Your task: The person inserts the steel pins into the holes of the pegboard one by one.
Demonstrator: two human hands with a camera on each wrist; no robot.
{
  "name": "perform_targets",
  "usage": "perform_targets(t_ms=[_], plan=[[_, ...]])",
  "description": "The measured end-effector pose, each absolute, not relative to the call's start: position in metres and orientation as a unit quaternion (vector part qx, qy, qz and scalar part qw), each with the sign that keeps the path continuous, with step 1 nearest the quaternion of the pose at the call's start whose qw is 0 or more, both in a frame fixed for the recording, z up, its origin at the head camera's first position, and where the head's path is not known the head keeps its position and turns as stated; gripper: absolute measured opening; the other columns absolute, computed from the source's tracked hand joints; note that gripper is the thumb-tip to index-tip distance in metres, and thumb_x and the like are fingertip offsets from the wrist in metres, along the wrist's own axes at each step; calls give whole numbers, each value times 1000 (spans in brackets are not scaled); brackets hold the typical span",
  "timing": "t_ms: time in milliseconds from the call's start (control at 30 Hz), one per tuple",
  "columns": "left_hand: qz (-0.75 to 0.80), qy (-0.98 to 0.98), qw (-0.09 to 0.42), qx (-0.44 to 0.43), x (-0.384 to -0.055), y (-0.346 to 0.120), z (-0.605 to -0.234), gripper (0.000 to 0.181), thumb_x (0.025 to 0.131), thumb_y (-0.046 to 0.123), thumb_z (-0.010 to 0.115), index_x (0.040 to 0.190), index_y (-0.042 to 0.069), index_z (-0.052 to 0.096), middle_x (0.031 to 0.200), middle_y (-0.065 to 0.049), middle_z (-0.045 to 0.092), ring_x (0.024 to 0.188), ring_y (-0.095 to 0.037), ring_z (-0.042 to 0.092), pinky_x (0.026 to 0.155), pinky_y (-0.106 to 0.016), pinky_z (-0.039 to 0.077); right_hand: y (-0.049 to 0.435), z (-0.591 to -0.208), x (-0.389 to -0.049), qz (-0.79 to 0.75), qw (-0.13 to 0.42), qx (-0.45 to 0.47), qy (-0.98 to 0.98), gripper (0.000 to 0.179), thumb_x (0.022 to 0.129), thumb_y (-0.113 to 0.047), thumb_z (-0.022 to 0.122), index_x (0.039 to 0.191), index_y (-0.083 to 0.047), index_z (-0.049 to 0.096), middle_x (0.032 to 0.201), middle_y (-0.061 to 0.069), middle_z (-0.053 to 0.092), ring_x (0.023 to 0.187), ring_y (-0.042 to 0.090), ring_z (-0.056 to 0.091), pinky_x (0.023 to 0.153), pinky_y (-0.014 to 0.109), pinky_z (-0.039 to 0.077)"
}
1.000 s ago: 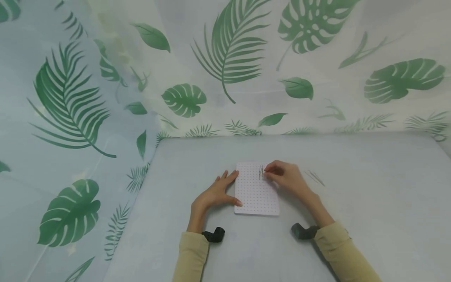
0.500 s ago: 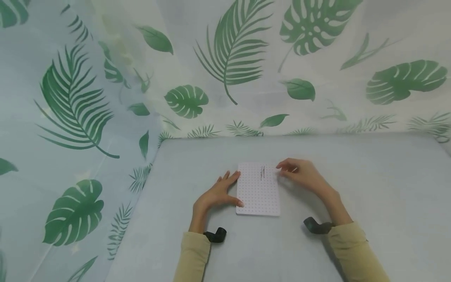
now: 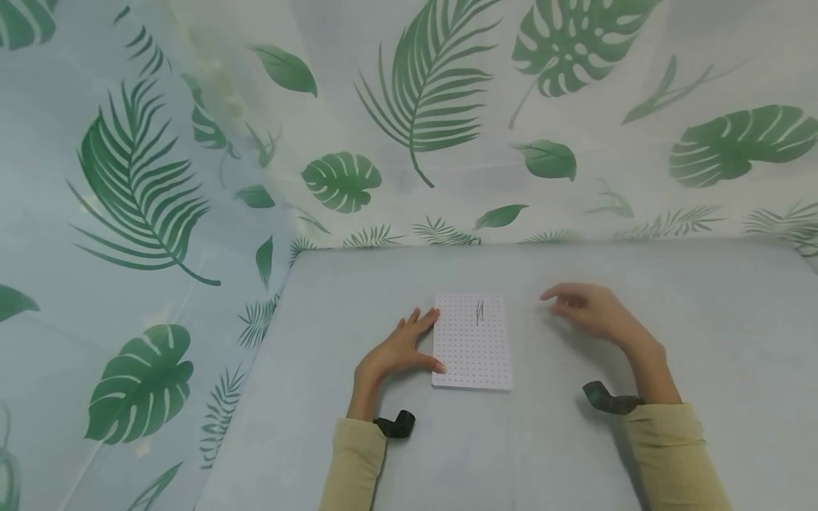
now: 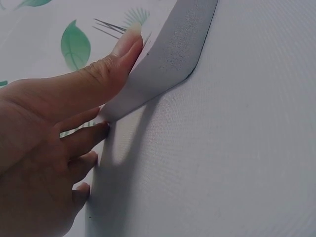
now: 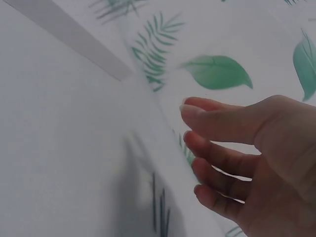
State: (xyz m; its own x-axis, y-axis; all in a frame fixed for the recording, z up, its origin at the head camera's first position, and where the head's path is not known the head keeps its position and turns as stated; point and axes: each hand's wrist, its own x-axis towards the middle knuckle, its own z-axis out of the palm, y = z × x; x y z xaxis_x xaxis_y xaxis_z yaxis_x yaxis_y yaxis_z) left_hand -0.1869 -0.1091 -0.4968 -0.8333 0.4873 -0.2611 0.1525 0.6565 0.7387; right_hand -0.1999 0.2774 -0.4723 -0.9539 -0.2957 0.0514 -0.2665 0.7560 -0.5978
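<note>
A white board (image 3: 473, 348) with a grid of small holes lies on the table. Several thin dark pins (image 3: 480, 312) stand in its far right part; the left wrist view shows these pins (image 4: 109, 27) past the thumb. My left hand (image 3: 399, 348) rests along the board's left side, fingers spread, its thumb on the near left corner. To the right of the board, my right hand (image 3: 591, 312) is over the table with loosely bent fingers and nothing visible between them. Several loose dark pins (image 5: 160, 210) lie on the table beside it in the right wrist view.
The grey-white table (image 3: 409, 454) reaches back to a white curtain (image 3: 447, 206) printed with green leaves, which also hangs on the left. Each wrist carries a small black camera mount (image 3: 610, 401).
My right hand has moved from over the pins on the board rightward to above the table. The left hand stays at the board's side. The scene has shifted slightly right in the head view.
</note>
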Motion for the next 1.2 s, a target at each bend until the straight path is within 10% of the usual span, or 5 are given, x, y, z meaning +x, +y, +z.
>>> perform_targets(t_ms=[633,1200], plan=[[381,877,228,184,-193,-108,-500,110,77,29,91,165,19,26,173,-5,16,161,-25,0,131,-49,1,328,-490,-199,-310,79,-173,931,42,92,-9,75,133,-3,67,131,28,65,115,47,61,93,63,51],[385,877,223,180,-186,-110,-497,110,76,27,91,165,18,26,173,-4,16,161,-24,0,131,-48,1,322,-484,-198,-254,93,-181,946,54,86,-17,82,137,-11,66,110,15,66,102,31,58,77,39,44]])
